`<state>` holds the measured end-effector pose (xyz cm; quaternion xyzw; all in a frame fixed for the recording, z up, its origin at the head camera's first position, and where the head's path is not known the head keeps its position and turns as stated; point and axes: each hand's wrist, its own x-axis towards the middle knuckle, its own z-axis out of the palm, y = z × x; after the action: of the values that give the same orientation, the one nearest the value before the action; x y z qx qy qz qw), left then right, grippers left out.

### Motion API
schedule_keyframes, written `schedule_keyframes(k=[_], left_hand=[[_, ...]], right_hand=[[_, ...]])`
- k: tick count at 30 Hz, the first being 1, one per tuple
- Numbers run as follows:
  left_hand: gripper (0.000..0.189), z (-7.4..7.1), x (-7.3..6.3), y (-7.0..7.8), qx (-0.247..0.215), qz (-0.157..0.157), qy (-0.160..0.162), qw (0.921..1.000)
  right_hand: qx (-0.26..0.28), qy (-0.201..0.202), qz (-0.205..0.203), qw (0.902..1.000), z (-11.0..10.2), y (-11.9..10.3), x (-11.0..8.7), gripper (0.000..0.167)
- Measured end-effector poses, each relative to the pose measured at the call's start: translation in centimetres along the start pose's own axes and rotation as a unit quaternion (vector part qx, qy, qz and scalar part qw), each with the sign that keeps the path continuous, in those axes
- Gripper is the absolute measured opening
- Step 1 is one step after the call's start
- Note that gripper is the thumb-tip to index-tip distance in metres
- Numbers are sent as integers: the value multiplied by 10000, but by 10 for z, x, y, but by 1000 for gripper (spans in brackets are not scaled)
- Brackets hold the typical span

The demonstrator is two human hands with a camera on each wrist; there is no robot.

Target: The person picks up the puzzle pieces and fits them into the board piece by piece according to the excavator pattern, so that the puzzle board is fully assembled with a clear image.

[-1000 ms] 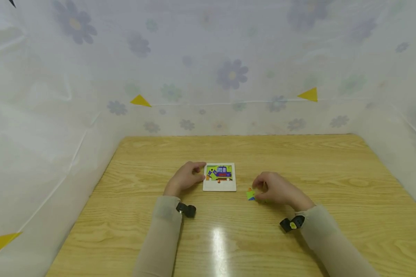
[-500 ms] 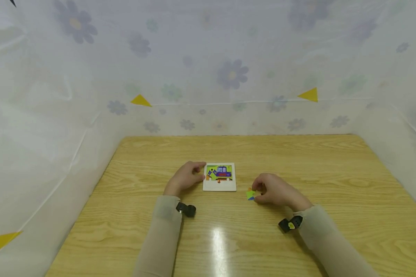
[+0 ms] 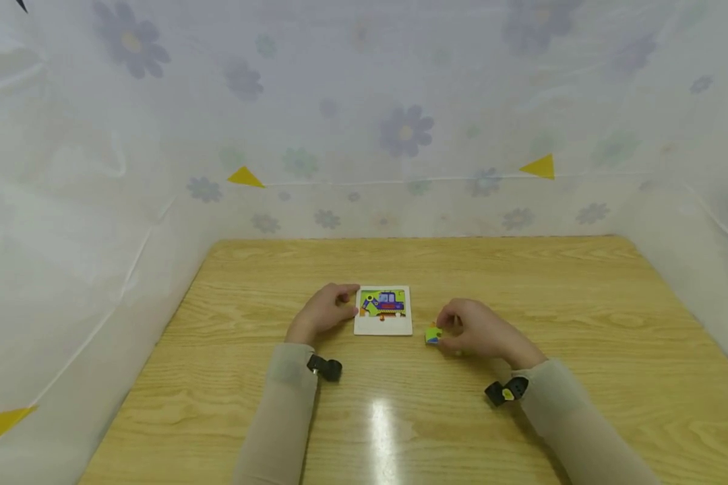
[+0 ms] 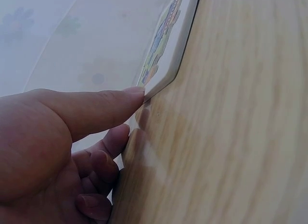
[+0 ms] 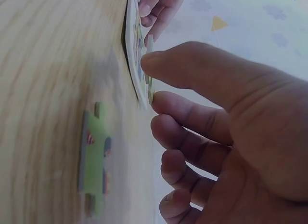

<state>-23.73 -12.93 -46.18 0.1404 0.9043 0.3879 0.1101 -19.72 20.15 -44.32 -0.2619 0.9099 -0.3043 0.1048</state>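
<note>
In the head view, a white-bordered puzzle board lies on the table, with a purple digger picture in its upper part and a bare white strip along its near side. My left hand touches the board's left edge with thumb and index finger extended; the left wrist view has the thumb at a corner. Right of the board, my right hand pinches a green, blue and orange puzzle piece between thumb and index finger. Below that hand, another green puzzle piece lies on the table, largely hidden in the head view.
The wood-grain table ends against a flower-patterned sheet at the back, and similar sheeting stands on both sides. Yellow triangles are fixed to the sheeting. Small black cameras are strapped to both wrists.
My right hand has shifted slightly left towards the board, carrying the pinched puzzle piece along. My left hand and the board stay in place.
</note>
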Motion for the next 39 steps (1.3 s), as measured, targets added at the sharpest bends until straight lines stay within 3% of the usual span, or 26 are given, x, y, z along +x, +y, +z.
schedule_keyframes(k=[19, 29, 39], left_hand=[[50, 1, 2, -4, 1, 102, -60, 9999], [50, 0, 3, -5, 10, 40, -42, 10000], [49, -1, 5, -4, 2, 229, -2, 9997]], right_hand=[[-109, 172, -487, 9986, 7, -43, 33, 19], [-171, 222, -391, 9988, 24, -64, 60, 20], [-246, 178, 57, 9995, 45, -68, 82, 22]])
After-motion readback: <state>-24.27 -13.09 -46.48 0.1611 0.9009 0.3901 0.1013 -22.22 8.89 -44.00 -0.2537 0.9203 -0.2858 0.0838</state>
